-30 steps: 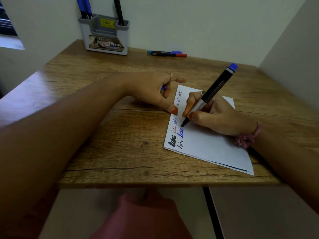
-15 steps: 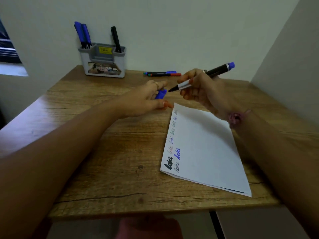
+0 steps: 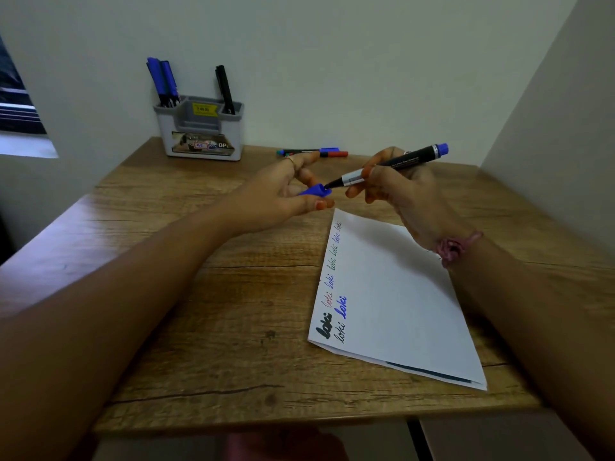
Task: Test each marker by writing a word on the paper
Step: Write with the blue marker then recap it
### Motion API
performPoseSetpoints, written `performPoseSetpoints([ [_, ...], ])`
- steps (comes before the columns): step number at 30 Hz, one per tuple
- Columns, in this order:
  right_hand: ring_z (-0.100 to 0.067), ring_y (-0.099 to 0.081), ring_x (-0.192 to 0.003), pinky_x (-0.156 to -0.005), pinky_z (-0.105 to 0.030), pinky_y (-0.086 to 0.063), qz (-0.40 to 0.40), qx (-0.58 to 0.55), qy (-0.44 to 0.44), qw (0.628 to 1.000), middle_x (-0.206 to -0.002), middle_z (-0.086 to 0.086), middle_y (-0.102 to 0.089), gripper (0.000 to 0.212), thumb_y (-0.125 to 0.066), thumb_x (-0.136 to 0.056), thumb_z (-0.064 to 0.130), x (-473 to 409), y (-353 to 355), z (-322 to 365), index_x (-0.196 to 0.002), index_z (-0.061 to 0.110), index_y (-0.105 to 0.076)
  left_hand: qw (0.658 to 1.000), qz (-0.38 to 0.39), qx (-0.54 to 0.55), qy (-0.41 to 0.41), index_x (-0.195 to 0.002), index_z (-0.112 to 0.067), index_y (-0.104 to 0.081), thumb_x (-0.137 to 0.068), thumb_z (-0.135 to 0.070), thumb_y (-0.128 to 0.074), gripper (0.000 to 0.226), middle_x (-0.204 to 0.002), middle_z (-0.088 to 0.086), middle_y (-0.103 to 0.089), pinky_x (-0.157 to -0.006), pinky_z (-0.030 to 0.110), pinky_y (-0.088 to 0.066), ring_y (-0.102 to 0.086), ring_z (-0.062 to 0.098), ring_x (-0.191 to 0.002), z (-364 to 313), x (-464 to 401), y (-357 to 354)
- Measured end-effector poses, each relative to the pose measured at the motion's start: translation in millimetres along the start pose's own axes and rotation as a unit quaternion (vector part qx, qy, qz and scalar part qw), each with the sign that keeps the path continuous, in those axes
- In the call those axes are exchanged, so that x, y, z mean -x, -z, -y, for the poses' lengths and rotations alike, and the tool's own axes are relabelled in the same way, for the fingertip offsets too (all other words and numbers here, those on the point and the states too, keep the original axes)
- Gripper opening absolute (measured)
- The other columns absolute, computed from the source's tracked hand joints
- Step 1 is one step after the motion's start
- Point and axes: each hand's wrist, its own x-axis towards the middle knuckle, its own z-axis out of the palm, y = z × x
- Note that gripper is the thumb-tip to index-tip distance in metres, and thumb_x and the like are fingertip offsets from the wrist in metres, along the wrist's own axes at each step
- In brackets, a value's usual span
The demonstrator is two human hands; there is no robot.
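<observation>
From the head camera, the right hand (image 3: 399, 191) gripped a black marker (image 3: 389, 166) by the silver collar near its tip, the blue end pointing up and to the right, the dark tip aimed left. The left hand (image 3: 283, 194) pinched a blue cap (image 3: 316, 190) between thumb and fingers, its open mouth facing the marker tip; tip and cap were just touching or nearly so, and which could not be told. Both hands were raised above the far part of the table (image 3: 216, 294), just beyond the top edge of the paper (image 3: 399, 301).

The paper lay at an angle on the right side of the wooden table, with the word "loki" written several times along its left edge in black, red, blue and green. A pink band (image 3: 454, 246) circled the right wrist. At the back of the table a grey pen holder (image 3: 199, 134) stood against the wall with blue and black markers upright in it. To its right, a few more markers (image 3: 312, 152) lay flat near the wall. The walls were pale, and a window edge (image 3: 16, 121) showed at the far left.
</observation>
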Motion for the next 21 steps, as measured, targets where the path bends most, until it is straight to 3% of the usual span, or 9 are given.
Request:
performPoseSetpoints([
  [4, -0.02, -0.069, -0.073, -0.061, -0.023, -0.05, 0.02, 0.019, 0.005, 1.0, -0.081, -0.005, -0.072, 0.005, -0.057, -0.083, 0.01, 2.2, -1.0, -0.6, -0.083, 0.01, -0.052, 1.0, -0.002, -0.024, -0.006, -0.145, -0.017, -0.025, -0.082, -0.009, -0.065, 0.075, -0.1, -0.006, -0.053, -0.091, 0.024, -0.051, -0.067, 0.012, -0.098, -1.5, 0.4, 0.0],
  [7, -0.017, -0.069, -0.075, -0.061, -0.021, -0.049, 0.043, 0.046, 0.02, 0.998, -0.081, -0.002, -0.072, 0.008, -0.063, -0.085, 0.003, 5.8, 0.2, 2.6, -0.086, 0.008, -0.057, 1.0, -0.006, -0.02, -0.007, -0.14, -0.014, -0.037, -0.079, -0.006, -0.069, 0.069, -0.1, -0.005, -0.06, -0.074, 0.013, -0.053, -0.069, 0.007, -0.087, -4.5, 0.9, 1.3],
  [10, -0.01, -0.068, -0.074, -0.062, -0.017, -0.05, 0.047, 0.044, 0.02, 0.998, -0.079, 0.002, -0.071, 0.015, -0.068, -0.078, 0.0, 9.8, 0.7, 5.3, -0.087, 0.01, -0.063, 1.0, -0.025, -0.017, -0.004, -0.13, -0.014, -0.049, -0.074, -0.007, -0.074, 0.062, -0.094, -0.006, -0.065, -0.066, 0.01, -0.052, -0.069, 0.004, -0.078, -6.0, 2.4, 3.4],
  [13, -0.014, -0.066, -0.081, -0.068, -0.02, -0.051, 0.058, 0.039, 0.029, 0.997, -0.086, 0.003, -0.072, 0.022, -0.071, -0.075, 0.001, 9.2, 4.0, 8.0, -0.093, 0.014, -0.069, 0.994, -0.069, 0.084, -0.006, -0.116, -0.013, -0.059, -0.067, -0.007, -0.076, 0.052, -0.085, -0.003, -0.072, -0.063, 0.013, -0.053, -0.07, 0.006, -0.076, -6.6, 3.1, 7.8],
  [15, -0.021, -0.068, -0.088, -0.072, -0.025, -0.052, 0.072, 0.016, 0.037, 0.997, -0.093, -0.002, -0.073, 0.027, -0.063, -0.079, 0.001, 8.3, 5.4, 8.8, -0.101, 0.014, -0.069, 0.98, -0.093, 0.176, -0.004, -0.106, -0.013, -0.061, -0.063, -0.012, -0.075, 0.046, -0.081, -0.001, -0.074, -0.061, 0.016, -0.054, -0.07, 0.009, -0.074, -6.9, 2.3, 8.5],
  [18, -0.027, -0.065, -0.089, -0.077, -0.03, -0.05, 0.083, -0.038, 0.022, 0.996, -0.1, -0.013, -0.072, 0.033, -0.048, -0.083, 0.008, 8.1, 5.9, 7.7, -0.111, 0.007, -0.065, 0.941, -0.13, 0.314, 0.003, -0.099, -0.008, -0.06, -0.065, -0.013, -0.072, 0.036, -0.078, 0.004, -0.073, -0.059, 0.017, -0.055, -0.07, 0.013, -0.069, -5.3, -0.4, 2.0],
  [21, -0.027, -0.064, -0.081, -0.078, -0.033, -0.051, 0.051, -0.005, 0.013, 0.999, -0.102, -0.015, -0.071, 0.026, -0.054, -0.082, 0.015, 7.3, 3.0, 4.0, -0.106, 0.012, -0.064, 0.894, -0.178, 0.411, 0.017, -0.091, -0.009, -0.06, -0.078, -0.006, -0.066, 0.014, -0.076, 0.003, -0.071, -0.062, 0.016, -0.055, -0.068, 0.01, -0.067, -2.9, -3.4, -5.2],
])
